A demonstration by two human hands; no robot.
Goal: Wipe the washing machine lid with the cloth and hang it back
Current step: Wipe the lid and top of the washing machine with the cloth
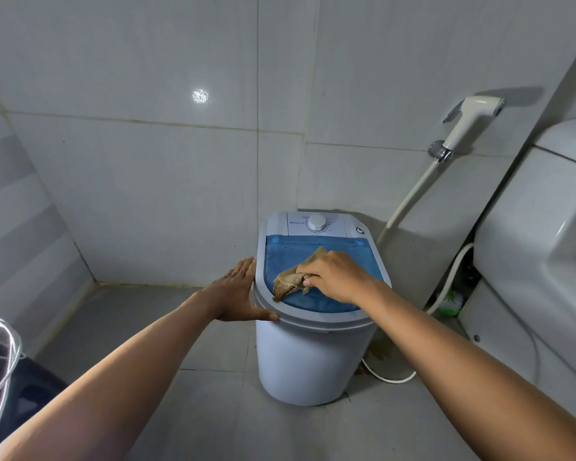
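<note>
A small white washing machine (313, 357) stands on the tiled floor against the wall. Its translucent blue lid (343, 251) is closed, with a white dial panel behind it. My right hand (333, 277) presses a crumpled tan cloth (288, 284) onto the front half of the lid, fingers curled over it. My left hand (235, 292) lies flat with fingers straight against the machine's left rim, thumb on the front edge, holding nothing.
A white toilet cistern (539, 227) fills the right side. A bidet sprayer (469, 121) hangs on the wall with its hose running down behind the machine. A white cable (389, 377) lies on the floor. A dark object with a hose (0, 357) sits at the lower left.
</note>
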